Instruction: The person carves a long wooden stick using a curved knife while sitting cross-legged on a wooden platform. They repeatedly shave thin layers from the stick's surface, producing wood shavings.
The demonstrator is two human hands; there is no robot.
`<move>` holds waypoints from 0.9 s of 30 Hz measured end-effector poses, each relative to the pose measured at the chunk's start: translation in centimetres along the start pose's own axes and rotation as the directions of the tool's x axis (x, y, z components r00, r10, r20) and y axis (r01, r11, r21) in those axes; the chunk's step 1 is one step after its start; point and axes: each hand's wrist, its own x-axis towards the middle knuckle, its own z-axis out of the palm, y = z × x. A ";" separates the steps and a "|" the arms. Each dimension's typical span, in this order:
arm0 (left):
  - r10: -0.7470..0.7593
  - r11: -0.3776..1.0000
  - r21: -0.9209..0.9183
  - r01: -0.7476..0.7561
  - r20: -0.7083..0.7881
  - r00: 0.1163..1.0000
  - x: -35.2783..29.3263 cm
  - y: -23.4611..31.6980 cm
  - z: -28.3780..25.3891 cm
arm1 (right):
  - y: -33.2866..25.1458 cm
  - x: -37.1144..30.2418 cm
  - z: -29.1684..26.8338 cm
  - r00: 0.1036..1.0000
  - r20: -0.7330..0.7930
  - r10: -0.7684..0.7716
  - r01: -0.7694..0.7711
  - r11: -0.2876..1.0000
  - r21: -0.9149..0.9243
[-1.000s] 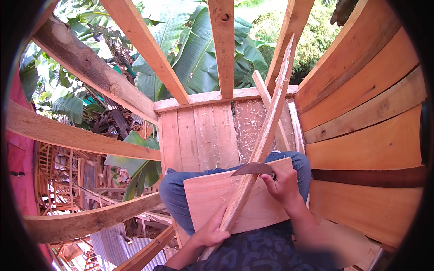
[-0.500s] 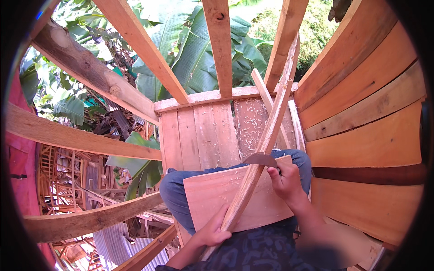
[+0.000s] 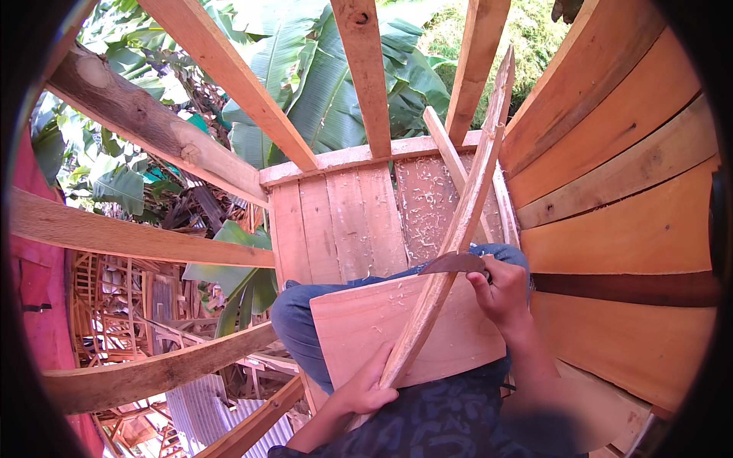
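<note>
A long, narrow wooden strip (image 3: pixel 475 191) slants across my lap, its far end rising past the platform edge. My left hand (image 3: pixel 368 388) is closed round its lower part, near my body. In my right hand (image 3: pixel 500 294) is a knife with a dark, curved blade (image 3: pixel 452 263); the fingers wrap the handle, which is mostly hidden. The blade lies crosswise over the strip and touches it. Beneath the strip, a flat wooden board (image 3: pixel 355 320) rests across my legs in blue jeans. Near its far end the strip looks split or splintered.
Wood shavings (image 3: pixel 421 195) lie on the plank platform (image 3: pixel 311 221) ahead. Another thin wooden strip (image 3: pixel 450 156) leans behind mine. Upright posts and rails (image 3: pixel 137 233) surround me, with a plank wall (image 3: pixel 618 244) at right. Banana leaves (image 3: pixel 324 99) and corrugated metal sheets (image 3: pixel 195 416) show beyond.
My right hand and the knife have shifted slightly away from me and to the right along the strip. My left hand keeps its grip on the strip's near part.
</note>
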 end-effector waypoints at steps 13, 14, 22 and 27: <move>-0.003 0.999 -0.052 0.003 0.000 1.000 -0.1 0.2 0.0 | -0.2 0.8 -0.7 0.965 -0.249 0.078 -0.094 0.994 -0.053; -0.013 0.998 -0.061 0.013 0.004 1.000 -0.1 0.4 0.1 | -0.5 0.8 -1.0 0.977 -0.207 0.050 -0.052 0.999 -0.004; -0.018 1.000 -0.006 0.018 0.028 0.999 -0.1 0.4 0.2 | -1.2 0.3 -0.7 0.999 -0.048 -0.019 0.023 0.998 0.065; -0.019 0.997 -0.070 0.020 0.021 1.000 -0.4 -0.2 -0.1 | -1.8 -0.5 -0.4 0.997 -0.010 -0.076 0.076 0.997 0.016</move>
